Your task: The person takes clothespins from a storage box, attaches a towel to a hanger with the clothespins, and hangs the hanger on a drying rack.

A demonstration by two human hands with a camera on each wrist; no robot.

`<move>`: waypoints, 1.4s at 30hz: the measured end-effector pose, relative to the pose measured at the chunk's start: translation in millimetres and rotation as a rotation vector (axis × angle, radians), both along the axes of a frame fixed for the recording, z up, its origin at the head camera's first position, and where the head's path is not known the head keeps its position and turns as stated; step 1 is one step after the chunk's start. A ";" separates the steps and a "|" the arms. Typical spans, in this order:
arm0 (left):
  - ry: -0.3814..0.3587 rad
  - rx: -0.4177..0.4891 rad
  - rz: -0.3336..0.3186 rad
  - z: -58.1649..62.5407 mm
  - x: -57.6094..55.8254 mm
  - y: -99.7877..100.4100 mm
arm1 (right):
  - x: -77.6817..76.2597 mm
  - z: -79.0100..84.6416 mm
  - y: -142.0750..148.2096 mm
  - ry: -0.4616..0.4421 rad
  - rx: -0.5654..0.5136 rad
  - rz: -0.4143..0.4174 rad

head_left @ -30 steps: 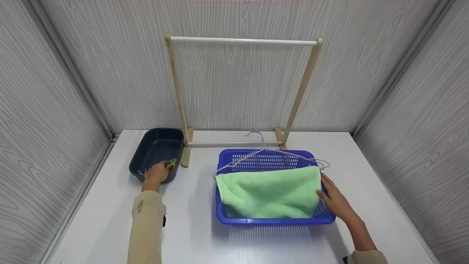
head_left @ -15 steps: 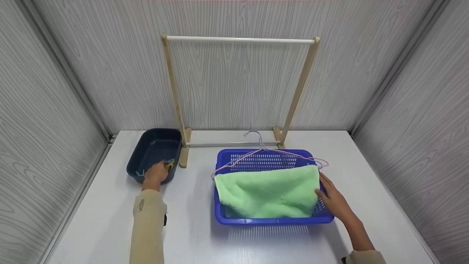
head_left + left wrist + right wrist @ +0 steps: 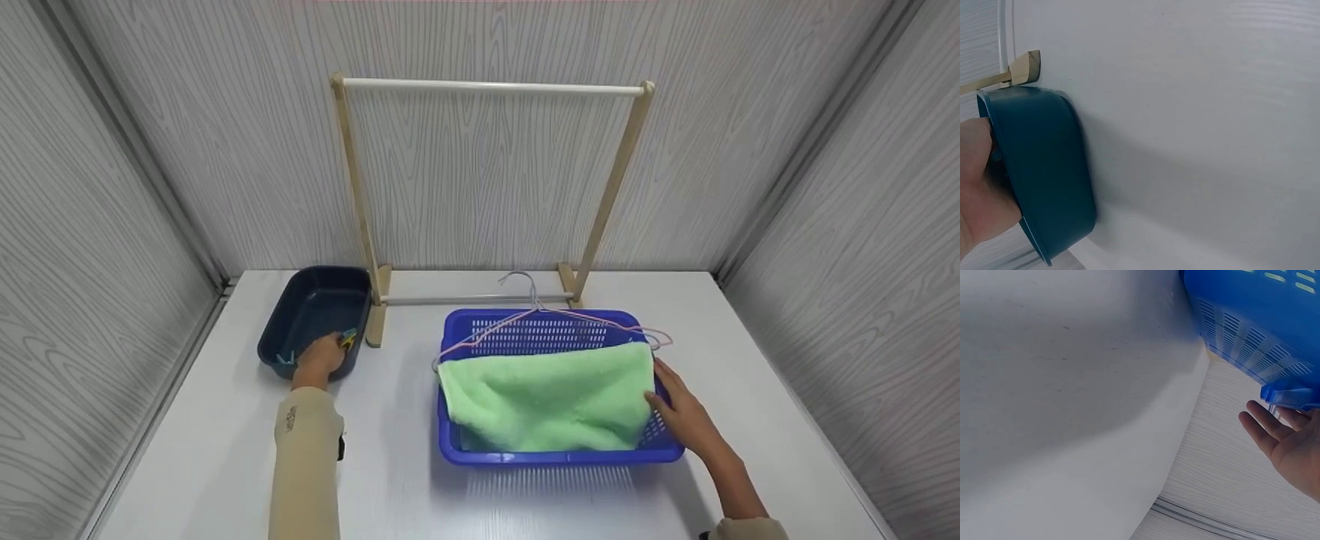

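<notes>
A dark blue basin stands at the back left. My left hand reaches down into it, and yellow and blue clothespins show at its thumb side, seemingly in its grip; the fingertips are hidden by the hand and, in the left wrist view, the basin wall. A light green towel drapes over a blue slotted basket, below a pink wire hanger. My right hand rests at the basket's right side, fingers extended, the thumb against the towel's edge.
Behind the basket stands a wooden rack with a white top rod and a lower bar. Another teal clothespin lies at the basin's near left. Grained panels enclose the white table on the back and sides.
My left hand shifts only slightly inside the basin, with the clothespins still at its thumb side. The right hand, towel and basket stay in place; the camera tilts a little.
</notes>
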State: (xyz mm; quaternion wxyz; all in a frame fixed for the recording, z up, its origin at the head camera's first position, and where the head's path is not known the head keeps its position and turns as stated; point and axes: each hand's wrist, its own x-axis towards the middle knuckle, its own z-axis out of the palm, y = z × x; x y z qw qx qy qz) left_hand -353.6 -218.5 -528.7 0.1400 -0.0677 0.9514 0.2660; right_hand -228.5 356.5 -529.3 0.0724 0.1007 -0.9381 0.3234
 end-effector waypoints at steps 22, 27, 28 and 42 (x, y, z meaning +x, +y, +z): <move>-0.031 -0.046 -0.015 10.3 1.6 0.5 | 1.4 -0.7 0.0 0.009 -0.022 0.005; -0.018 -0.072 0.021 8.1 -3.0 7.3 | 0.4 0.6 -0.8 0.019 -0.037 0.009; -0.012 -0.078 0.023 7.1 -3.0 8.2 | 0.5 0.2 -1.1 0.021 -0.038 0.007; 0.148 -0.214 0.025 -2.4 1.2 7.2 | 0.2 -2.1 -0.8 0.008 -0.049 -0.009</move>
